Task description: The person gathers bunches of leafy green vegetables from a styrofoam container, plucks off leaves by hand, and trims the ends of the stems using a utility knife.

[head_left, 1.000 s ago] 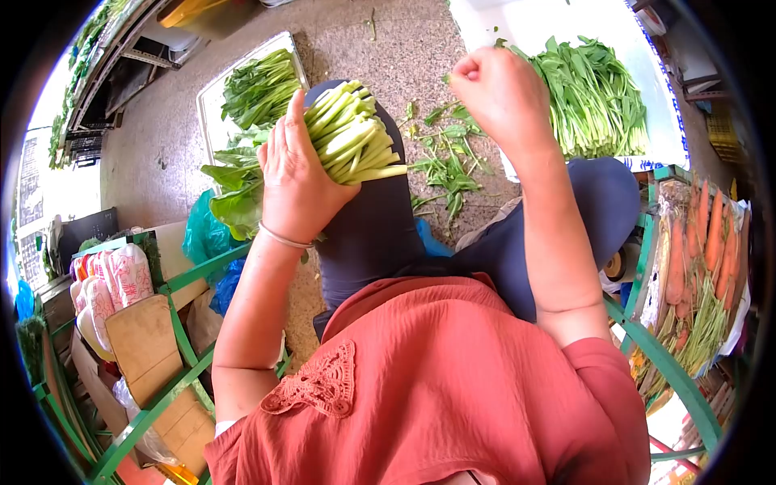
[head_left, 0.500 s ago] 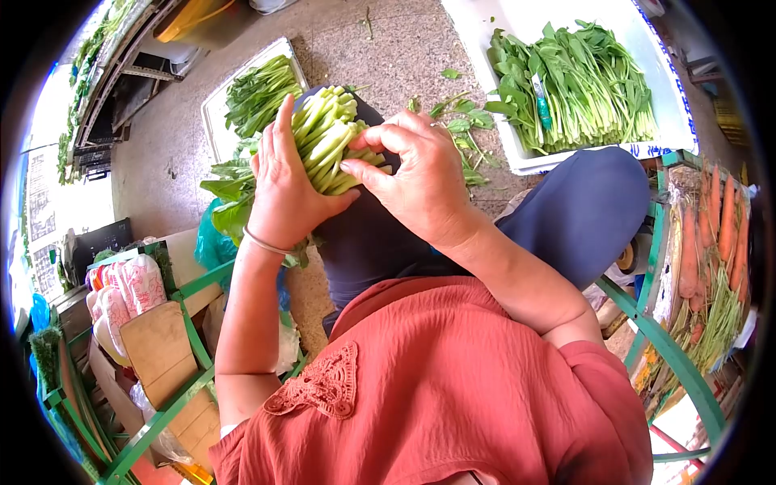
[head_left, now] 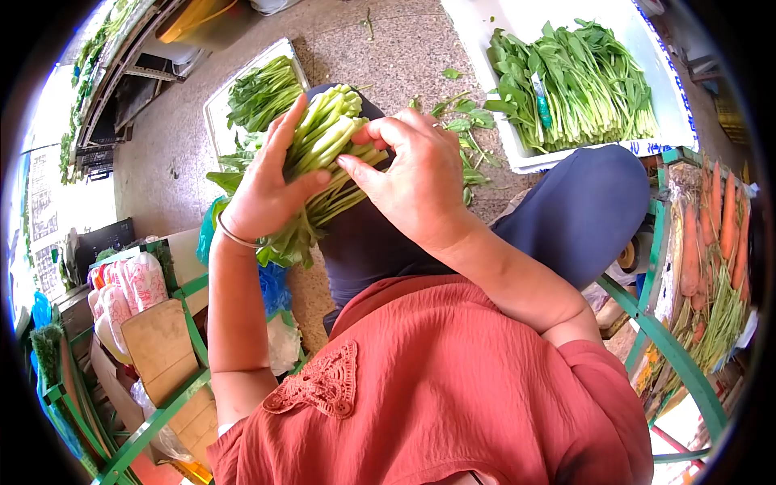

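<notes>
A bunch of leafy greens rests over my thigh, pale cut stem ends up and leaves toward my left wrist. My left hand is wrapped round the bunch from the left, with the thumb across the stems. At the right side of the stem ends, my right hand pinches with thumb and forefinger; a stem seems to be between them, partly hidden. A white foam box at the upper right holds a pile of greens with a small teal-handled tool on it.
More greens lie in a white tray at the upper left. Loose leaves are scattered on the floor. Carrots stand at the right beside a green metal frame. Cardboard leans at the left.
My right hand has come down from beside the foam box to the stem ends. My left hand has shifted slightly down and left, its thumb now across the stems.
</notes>
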A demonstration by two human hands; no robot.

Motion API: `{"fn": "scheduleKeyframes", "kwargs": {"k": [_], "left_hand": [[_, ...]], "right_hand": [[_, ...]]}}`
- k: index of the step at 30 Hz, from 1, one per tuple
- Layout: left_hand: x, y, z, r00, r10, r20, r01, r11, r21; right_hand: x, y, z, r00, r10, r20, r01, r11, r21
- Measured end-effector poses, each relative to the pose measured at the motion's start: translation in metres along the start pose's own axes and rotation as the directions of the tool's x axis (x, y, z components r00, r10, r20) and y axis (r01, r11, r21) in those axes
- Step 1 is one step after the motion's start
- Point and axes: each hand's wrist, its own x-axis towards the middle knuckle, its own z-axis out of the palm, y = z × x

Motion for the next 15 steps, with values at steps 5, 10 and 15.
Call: {"fn": "scheduleKeyframes", "kwargs": {"k": [5,10,15], "left_hand": [[-0.002,0.0,0.002,0.999,-0.035,-0.022,0.031,0.989,-0.147],[-0.002,0.003,0.004,0.999,0.03,-0.045,-0.029,0.999,0.031],[-0.003,0.004,0.004,0.998,-0.006,-0.062,0.004,1.0,-0.026]], "right_hand": [[0.001,-0.011,0.0,0.988,-0.113,-0.104,0.101,0.988,-0.12],[0.002,-0.004,0.01,0.978,-0.161,-0.13,0.147,0.983,-0.109],[0.011,0.008,-0.005,0.994,-0.013,-0.106,0.051,0.93,0.365]]}}
